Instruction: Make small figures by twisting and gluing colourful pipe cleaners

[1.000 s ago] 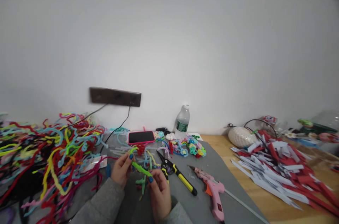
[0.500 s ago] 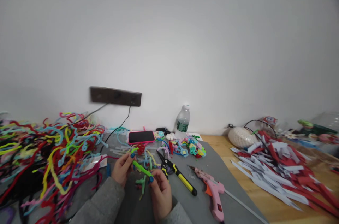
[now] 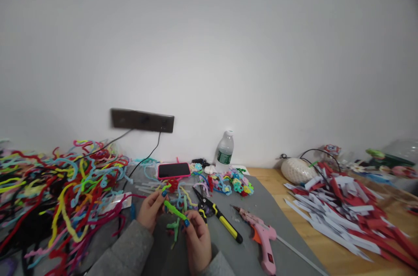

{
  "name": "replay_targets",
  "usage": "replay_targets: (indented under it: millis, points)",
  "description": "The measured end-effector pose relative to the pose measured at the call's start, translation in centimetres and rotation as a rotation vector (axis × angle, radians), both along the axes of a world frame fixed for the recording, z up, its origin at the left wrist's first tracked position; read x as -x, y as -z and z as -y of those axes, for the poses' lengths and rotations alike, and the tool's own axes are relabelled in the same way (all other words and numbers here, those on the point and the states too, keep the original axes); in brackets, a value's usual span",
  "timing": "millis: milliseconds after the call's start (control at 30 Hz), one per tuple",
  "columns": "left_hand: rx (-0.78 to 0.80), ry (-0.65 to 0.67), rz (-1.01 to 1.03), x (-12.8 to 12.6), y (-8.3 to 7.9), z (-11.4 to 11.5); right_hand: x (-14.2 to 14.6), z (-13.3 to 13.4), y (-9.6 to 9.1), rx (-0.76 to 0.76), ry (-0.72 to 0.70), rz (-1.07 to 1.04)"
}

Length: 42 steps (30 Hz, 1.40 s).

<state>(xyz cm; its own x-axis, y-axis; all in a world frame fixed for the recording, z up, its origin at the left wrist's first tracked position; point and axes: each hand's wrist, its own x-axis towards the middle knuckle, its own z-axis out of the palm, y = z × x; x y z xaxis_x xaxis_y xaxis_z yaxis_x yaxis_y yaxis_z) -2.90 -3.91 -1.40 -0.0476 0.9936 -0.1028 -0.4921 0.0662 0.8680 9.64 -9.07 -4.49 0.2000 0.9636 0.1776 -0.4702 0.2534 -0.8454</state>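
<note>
A bright green pipe cleaner (image 3: 175, 210) stretches between my two hands. Its left end is pinched by my left hand (image 3: 151, 210), with a short bit poking out past the fingertips. On the other end, my right hand (image 3: 198, 237) grips with thumb and fingers closed. Just beneath it, a darker green piece of pipe cleaner (image 3: 176, 230) shows against the grey mat (image 3: 235, 258); whether it lies on the mat or hangs, I cannot tell. Beside my right hand lie pliers with yellow and black handles (image 3: 228, 226).
Tangled colourful pipe cleaners (image 3: 81, 176) heap up at left. Behind my hands lie a pink-cased phone (image 3: 174, 170), small pipe-cleaner flowers (image 3: 240, 183) and an upright water bottle (image 3: 225, 152). A pink glue gun (image 3: 263, 237) rests at right, before red and white paper strips (image 3: 346, 210).
Hardly anything differs. Both hands keep hold of the green pipe cleaner in almost the same place, and the whole view has shifted very slightly.
</note>
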Motion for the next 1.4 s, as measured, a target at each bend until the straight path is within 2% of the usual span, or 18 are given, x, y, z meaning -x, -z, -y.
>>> replay_targets:
  millis: [500, 633, 700, 767, 833, 967, 1033, 1100, 1233, 1400]
  points:
    - [-0.021, 0.048, -0.038, -0.2, 0.3, 0.0, -0.1, 0.0, 0.0, 0.050, -0.003, -0.005]
    - [-0.055, 0.130, 0.005, -0.5, 0.6, -0.1, -0.1, -0.1, 0.0, 0.092, 0.010, -0.090]
    - [-0.056, 0.128, -0.009, -0.4, 0.8, -0.2, -0.1, -0.2, 0.0, 0.105, 0.022, -0.136]
    - [-0.092, 0.088, -0.087, -0.1, 0.8, -0.3, -0.1, -0.3, 0.2, 0.114, 0.041, -0.158]
    - [-0.198, 0.040, -0.231, 0.3, 0.5, -0.2, -0.1, -0.4, 0.3, 0.119, 0.051, -0.165]
    - [-0.556, -0.043, -0.743, 0.6, -0.7, 0.6, -0.1, -0.5, 0.6, 0.108, 0.047, -0.164]
    - [-0.718, -0.020, -0.968, 0.5, -1.1, 1.1, -0.1, -0.5, 0.6, 0.102, 0.054, -0.148]
    - [-0.799, 0.033, -1.099, 0.3, -1.2, 1.4, -0.1, -0.5, 0.6, 0.098, 0.059, -0.131]
    - [-0.810, 0.094, -1.183, 0.0, -0.8, 1.4, -0.1, -0.5, 0.6, 0.099, 0.055, -0.129]
    - [-0.825, 0.052, -1.118, -0.1, -1.0, 1.5, -0.1, -0.5, 0.5, 0.091, 0.055, -0.135]
